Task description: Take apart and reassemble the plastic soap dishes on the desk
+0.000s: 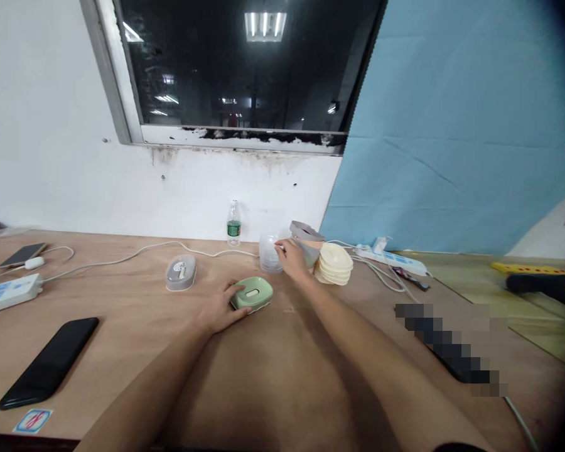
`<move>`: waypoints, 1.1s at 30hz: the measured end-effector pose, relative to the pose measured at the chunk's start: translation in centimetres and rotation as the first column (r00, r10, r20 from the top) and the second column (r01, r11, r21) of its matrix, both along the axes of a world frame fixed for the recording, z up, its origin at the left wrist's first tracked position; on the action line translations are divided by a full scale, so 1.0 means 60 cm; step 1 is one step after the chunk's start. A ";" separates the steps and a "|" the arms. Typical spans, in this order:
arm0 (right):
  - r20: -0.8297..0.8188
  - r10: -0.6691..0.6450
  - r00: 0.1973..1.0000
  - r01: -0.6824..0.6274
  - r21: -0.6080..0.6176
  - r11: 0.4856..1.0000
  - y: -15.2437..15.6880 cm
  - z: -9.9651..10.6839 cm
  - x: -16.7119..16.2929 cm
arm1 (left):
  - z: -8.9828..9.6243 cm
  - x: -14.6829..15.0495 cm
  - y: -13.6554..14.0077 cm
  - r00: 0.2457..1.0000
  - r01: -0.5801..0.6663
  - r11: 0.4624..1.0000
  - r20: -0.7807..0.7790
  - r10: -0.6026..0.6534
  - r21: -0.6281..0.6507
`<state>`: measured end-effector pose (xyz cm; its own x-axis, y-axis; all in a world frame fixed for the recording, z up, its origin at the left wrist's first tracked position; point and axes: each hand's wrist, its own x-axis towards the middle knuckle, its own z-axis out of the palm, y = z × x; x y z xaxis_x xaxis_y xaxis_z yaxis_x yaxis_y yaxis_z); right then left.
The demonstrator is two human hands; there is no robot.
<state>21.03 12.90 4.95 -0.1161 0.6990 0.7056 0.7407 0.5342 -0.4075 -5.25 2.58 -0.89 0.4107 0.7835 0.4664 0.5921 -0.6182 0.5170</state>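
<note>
My left hand [225, 307] grips a small green soap box [257, 292] from its left side, thumb at the near edge and fingers at the far edge. The box has rounded corners and an oblong slot in its lid, and rests on the table. Further off, my right hand [292, 258] pinches at the rim of a stack of clear plastic cups [270, 254]; the exact grip is hard to make out. Beside that hand are a stack of cream-coloured lids or dishes [335, 263] and a grey bag [307, 232]. A grey, clear-topped soap box [181, 274] sits to the left.
A water bottle [234, 226] stands against the wall. White power strips [10, 294] and cables lie on both sides. A black phone [49, 363] is at the near left, another phone [23, 254] behind it. A partly blurred dark object [452, 345] lies right.
</note>
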 end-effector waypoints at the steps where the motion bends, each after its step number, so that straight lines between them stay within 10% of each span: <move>1: 0.008 0.000 1.000 0.000 -0.008 1.000 0.001 0.000 -0.002 | 0.000 0.000 0.000 1.000 -0.001 1.000 0.002 0.001 -0.001; 10: -0.037 -0.029 0.999 0.030 0.009 1.000 -0.048 -0.003 -0.008 | 0.000 0.002 0.002 0.997 -0.003 1.000 0.080 0.005 -0.024; 18: 0.046 0.370 0.928 -0.346 -0.267 0.899 -0.153 -0.078 -0.001 | 0.004 0.028 0.004 0.882 -0.067 0.941 0.421 0.211 -0.331; 29: -0.557 0.208 0.804 -0.509 -0.463 0.725 -0.146 -0.107 -0.003 | -0.015 0.077 0.008 0.855 -0.118 0.950 0.457 0.245 -0.289; 33: -0.551 0.206 0.809 -0.494 -0.446 0.747 -0.145 -0.108 -0.008 | -0.013 0.066 0.000 0.840 -0.059 0.948 0.497 0.216 -0.312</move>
